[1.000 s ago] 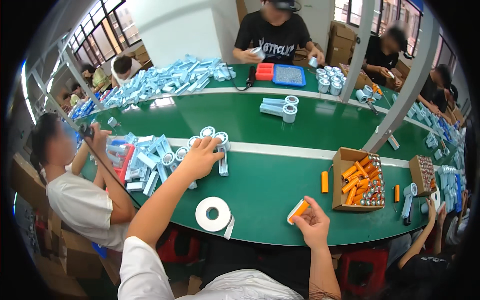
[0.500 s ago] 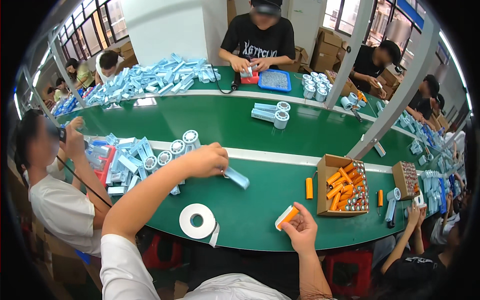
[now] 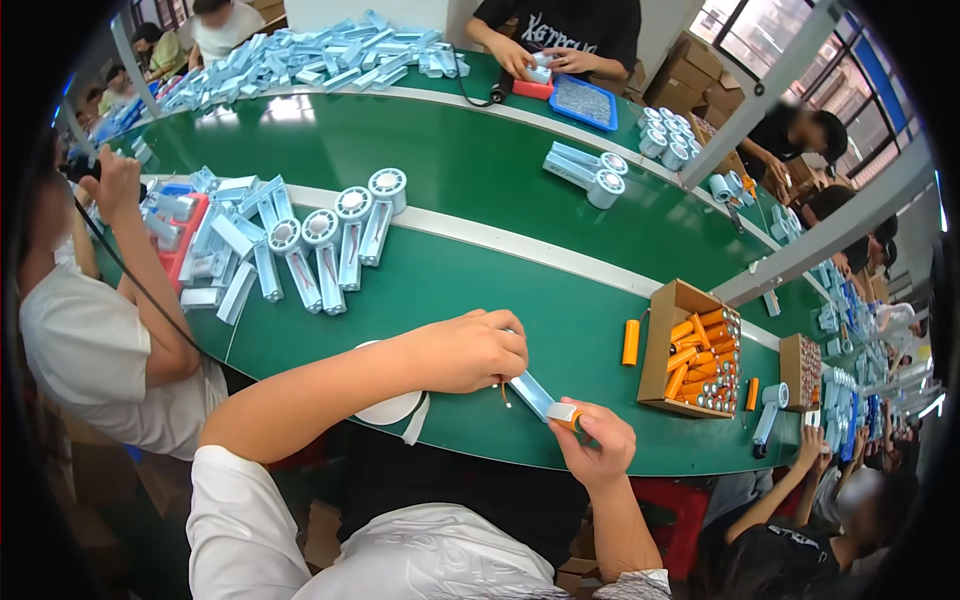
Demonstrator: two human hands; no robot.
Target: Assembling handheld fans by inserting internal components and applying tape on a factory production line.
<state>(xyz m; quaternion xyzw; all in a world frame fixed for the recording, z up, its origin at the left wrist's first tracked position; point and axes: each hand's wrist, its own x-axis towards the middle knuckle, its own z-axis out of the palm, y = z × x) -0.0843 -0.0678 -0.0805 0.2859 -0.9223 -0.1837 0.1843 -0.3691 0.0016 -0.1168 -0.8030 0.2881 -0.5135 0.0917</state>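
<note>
"Gripping is confirmed at the right hand?"

"Confirmed. Thumb and fingers are closed on an orange cell with a white face, at the near edge of the green desk."

"State of the left hand?"

"Curled, knuckles up, around one end of a light-blue housing. The gripped end is hidden. The free end slopes down to the right and meets the orange cell in this view; actual contact cannot be determined. A thin wire hangs below the fingers."

"Adjacent items?"

"A white tape roll, partly covered by the left forearm."

"Further out?"

"Right: a single loose cell, beside an open cardboard box of similar cells. Left: a row of round-headed units, next to a heap of blue parts."

"Beyond the white rail?"

"Two headed units lie side by side. Behind them, a co-worker's hands hold a light-blue part near a blue tray."
</note>
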